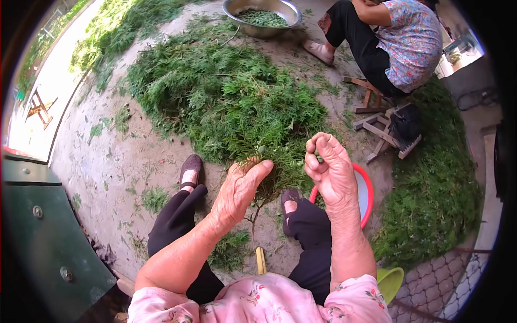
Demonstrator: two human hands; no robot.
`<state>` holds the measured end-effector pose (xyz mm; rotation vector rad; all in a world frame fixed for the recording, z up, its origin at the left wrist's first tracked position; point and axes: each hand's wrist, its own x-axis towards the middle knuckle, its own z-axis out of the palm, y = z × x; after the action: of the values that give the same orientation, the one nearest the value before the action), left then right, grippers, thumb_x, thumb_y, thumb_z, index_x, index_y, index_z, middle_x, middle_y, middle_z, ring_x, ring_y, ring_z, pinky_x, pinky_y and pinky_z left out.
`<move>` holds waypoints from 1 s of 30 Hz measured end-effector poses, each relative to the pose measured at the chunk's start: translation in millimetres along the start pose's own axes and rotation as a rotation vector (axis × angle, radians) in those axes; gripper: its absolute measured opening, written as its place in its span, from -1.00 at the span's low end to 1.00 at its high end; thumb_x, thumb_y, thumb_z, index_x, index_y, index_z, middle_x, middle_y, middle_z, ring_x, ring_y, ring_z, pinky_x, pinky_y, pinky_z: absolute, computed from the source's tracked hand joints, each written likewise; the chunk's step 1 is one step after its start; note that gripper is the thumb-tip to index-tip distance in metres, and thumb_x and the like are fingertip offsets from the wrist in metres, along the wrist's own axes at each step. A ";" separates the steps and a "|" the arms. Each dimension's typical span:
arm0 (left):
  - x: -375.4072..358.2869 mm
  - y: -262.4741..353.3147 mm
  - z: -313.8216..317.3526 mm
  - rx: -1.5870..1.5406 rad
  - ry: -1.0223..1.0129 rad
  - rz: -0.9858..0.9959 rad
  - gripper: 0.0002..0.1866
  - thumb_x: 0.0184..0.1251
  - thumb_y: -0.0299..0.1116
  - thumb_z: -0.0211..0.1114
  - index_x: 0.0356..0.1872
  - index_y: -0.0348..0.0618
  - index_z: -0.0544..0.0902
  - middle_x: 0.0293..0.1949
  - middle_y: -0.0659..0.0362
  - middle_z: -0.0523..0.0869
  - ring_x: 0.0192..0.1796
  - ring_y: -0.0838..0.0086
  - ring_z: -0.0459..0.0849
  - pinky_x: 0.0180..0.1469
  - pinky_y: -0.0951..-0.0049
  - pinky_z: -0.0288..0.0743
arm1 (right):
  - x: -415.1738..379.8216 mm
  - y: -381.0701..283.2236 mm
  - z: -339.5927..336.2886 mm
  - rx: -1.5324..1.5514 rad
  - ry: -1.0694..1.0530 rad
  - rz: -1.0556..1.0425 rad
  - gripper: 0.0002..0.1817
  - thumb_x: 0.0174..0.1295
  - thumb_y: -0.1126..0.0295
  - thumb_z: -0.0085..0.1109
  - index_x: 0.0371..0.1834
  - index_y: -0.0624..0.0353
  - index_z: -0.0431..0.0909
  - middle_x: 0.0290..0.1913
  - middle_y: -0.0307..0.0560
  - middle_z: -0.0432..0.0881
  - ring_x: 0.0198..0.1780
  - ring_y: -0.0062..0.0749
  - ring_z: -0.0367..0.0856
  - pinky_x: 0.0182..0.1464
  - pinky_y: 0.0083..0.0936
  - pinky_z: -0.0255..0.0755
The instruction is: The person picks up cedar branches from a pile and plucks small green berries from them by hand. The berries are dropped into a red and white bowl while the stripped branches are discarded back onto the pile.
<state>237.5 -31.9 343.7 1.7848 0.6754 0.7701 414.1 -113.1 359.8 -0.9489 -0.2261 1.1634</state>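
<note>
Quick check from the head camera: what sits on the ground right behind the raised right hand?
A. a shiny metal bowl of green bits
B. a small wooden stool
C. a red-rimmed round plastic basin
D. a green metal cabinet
C: the red-rimmed round plastic basin shows just behind the right hand, which is pinched shut on a small green bit.

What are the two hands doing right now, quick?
Left hand: closed around a green leafy sprig, holding it up.
Right hand: fingers curled shut, pinching something small and green; what it is cannot be told.
</note>
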 end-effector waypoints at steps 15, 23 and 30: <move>4.5 1.6 5.2 -0.536 -0.174 -0.553 -0.77 0.23 -0.25 0.19 -0.48 -0.22 0.57 -0.61 0.37 0.46 -0.49 0.71 0.35 -0.44 0.56 0.24 | -11.6 5.6 19.1 -0.562 -0.157 0.060 -0.82 0.14 0.50 0.20 -0.17 0.25 0.59 -0.33 -0.36 0.46 -0.46 -0.78 0.40 -0.47 -0.81 0.31; 5.1 3.1 7.2 -0.465 -0.079 -0.498 -0.78 0.22 -0.31 0.17 -0.55 -0.22 0.52 -0.64 0.39 0.40 -0.55 0.71 0.26 -0.52 0.56 0.14 | -12.0 27.6 21.9 -1.102 -0.055 -0.607 -0.83 -0.01 0.60 0.26 -0.32 0.25 0.54 -0.40 -0.20 0.49 -0.41 -0.60 0.47 -0.44 -0.65 0.35; 6.8 13.2 -1.6 -0.466 -0.210 -0.568 -0.80 0.19 -0.25 0.20 -0.47 -0.18 0.57 -0.63 0.41 0.39 -0.54 0.71 0.24 -0.51 0.59 0.11 | -3.4 12.3 15.0 -0.187 -0.069 -0.008 -0.79 0.16 0.53 0.14 -0.14 0.26 0.42 -0.34 -0.21 0.52 -0.42 -0.63 0.51 -0.45 -0.70 0.38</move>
<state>241.7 -30.0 357.9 1.1455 0.7414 0.3094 395.3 -107.4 360.9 -1.0709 -0.3990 1.1828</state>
